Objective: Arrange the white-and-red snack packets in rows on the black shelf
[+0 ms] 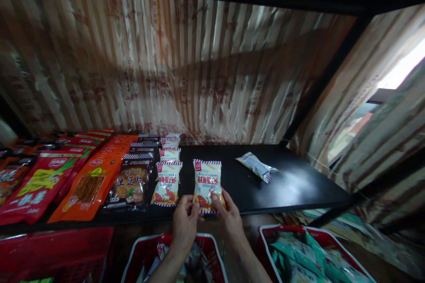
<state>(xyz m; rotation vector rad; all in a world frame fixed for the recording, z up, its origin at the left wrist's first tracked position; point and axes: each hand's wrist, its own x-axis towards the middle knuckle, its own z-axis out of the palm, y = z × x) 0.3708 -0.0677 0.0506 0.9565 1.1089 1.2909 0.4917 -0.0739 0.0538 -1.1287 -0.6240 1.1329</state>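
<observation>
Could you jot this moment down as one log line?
left hand: holding white-orange packet | right hand: same packet | matching row: packet's left | lone packet: lying on shelf

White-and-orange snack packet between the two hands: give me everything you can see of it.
The white-and-orange snack packet looks like glossy plastic film, with red Chinese lettering, a red label at top left and red-and-blue striped ends. It appears sealed and plump, its printed front facing the camera, lettering upright. It is at the front of the black shelf, right of the matching packet row. The left hand holds its lower left corner; the right hand holds its lower right, thumb across the front.
</observation>
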